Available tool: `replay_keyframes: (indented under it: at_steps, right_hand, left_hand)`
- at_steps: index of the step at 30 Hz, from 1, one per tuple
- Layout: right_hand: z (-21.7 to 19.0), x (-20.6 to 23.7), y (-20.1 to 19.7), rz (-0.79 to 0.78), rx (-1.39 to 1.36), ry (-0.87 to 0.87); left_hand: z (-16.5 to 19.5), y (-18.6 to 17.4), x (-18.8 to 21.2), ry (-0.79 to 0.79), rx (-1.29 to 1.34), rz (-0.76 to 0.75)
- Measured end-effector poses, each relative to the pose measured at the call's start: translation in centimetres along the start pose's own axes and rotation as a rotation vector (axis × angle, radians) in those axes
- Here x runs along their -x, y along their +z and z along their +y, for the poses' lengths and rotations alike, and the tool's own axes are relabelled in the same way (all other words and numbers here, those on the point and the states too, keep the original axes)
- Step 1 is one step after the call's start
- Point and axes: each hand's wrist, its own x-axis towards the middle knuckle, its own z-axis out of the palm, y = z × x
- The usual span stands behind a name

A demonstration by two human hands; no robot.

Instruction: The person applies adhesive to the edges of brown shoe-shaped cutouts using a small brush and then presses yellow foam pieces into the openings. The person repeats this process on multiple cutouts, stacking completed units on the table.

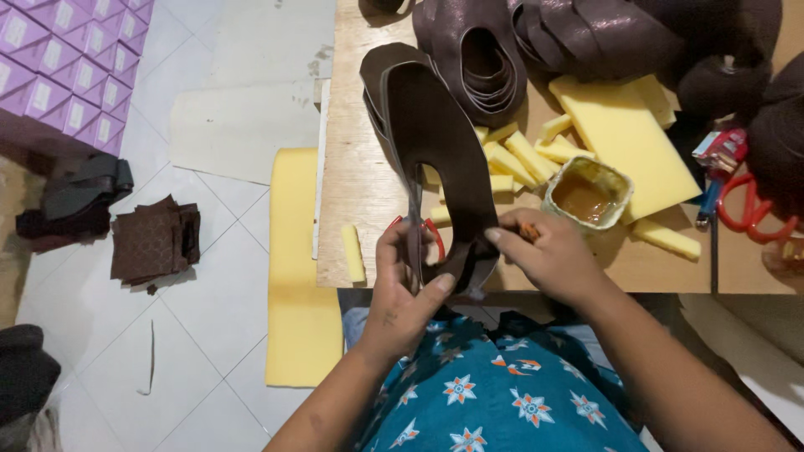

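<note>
A dark brown leather upper piece (444,142), curved like a horseshoe, is held up over the wooden table's (360,192) near edge. My left hand (406,289) grips its near end together with red-handled scissors (431,234), whose blades run up along the leather's inner edge. My right hand (544,255) pinches the leather's other end from the right and also holds something small and orange. A second brown piece lies just behind the first.
Yellow foam strips (519,155) and a foam slab (624,138) lie on the table beside a tub of brown glue (586,197). Stacked brown uppers (477,59) sit at the back. Red scissors (749,209) lie right. On the floor are a yellow foam sheet (297,276), brown fabric pieces (155,238), purple boxes (71,67).
</note>
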Motion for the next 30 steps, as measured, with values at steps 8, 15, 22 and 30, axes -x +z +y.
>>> replay_keyframes:
  at_steps: [8,15,22,30]
  right_hand:
    - [1.3,-1.6,0.1,0.042,0.23,-0.105]
    - [4.3,-3.9,1.5,-0.057,0.212,-0.023]
    - [8.1,-5.0,1.5,0.016,0.282,0.003]
    - [5.1,-3.2,0.4,-0.013,0.051,0.376]
  left_hand:
    - [2.9,0.3,-0.4,0.555,-0.82,-0.013]
    - [-3.9,0.8,-7.4,-0.271,-0.998,-0.315]
    - [-10.9,0.2,-10.6,-0.532,-0.619,-0.099]
    - [-11.2,1.2,-9.6,-0.291,-0.472,-0.064]
